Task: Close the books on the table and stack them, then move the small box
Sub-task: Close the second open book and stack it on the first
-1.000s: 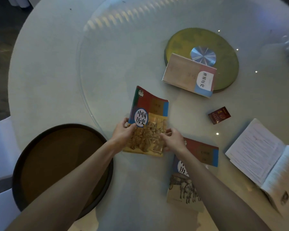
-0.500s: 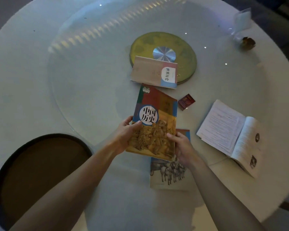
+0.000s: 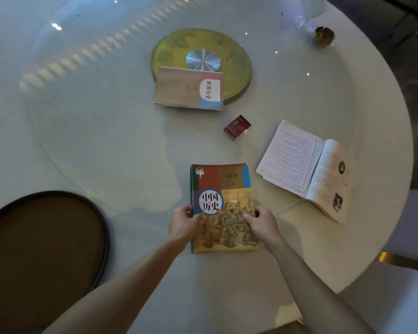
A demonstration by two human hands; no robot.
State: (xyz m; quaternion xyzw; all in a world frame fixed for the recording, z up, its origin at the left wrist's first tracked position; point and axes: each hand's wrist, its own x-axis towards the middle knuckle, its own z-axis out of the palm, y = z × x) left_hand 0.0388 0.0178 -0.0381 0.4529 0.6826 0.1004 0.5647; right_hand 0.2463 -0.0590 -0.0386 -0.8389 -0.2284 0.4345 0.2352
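A closed history book [image 3: 223, 189] with a red, blue and yellow cover lies on top of another closed book near the table's front edge; only a sliver of the lower book shows at the left. My left hand [image 3: 182, 224] grips the top book's left edge and my right hand [image 3: 261, 224] grips its right edge. A closed pale book [image 3: 187, 89] lies farther back, partly on a yellow-green disc. An open book [image 3: 307, 168] lies to the right, pages up. The small red box [image 3: 237, 126] stands between the pale book and the open book.
The white round table [image 3: 94, 141] carries a glass turntable with a yellow-green disc [image 3: 234, 56] at its centre. A dark round tray [image 3: 41, 256] sits at the front left. A small dark object [image 3: 323, 36] rests at the far right. The table's edge curves down the right side.
Both hands carried the history book rightward and set it down on the second closed book, covering it. The view shifted, so the table's right edge now shows.
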